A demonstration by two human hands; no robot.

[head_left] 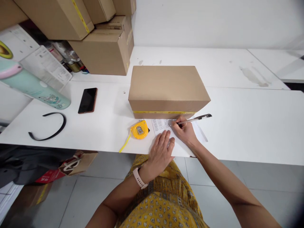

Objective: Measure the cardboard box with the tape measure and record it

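My right hand (pixel 184 130) grips a pen (pixel 199 118), its tip down on a sheet of paper (pixel 159 125) covered in columns of small handwriting. Flat on the lower part of that sheet lies my left hand (pixel 162 147), fingers stretched out, a pale pink watch band on the wrist. Just behind the paper stands a closed cardboard box (pixel 166 84) with yellow tape along its front side. To the left of my hands is a yellow tape measure (pixel 140 129), a short length of its yellow blade sticking out.
A dark phone (pixel 87 100), a black headband-like band (pixel 62 126) and a mint-green bottle (pixel 45 90) lie on the white table's left part. Several cardboard boxes (pixel 104 50) are stacked at the back left. A paper bag (pixel 79 162) sits below the table's front edge.
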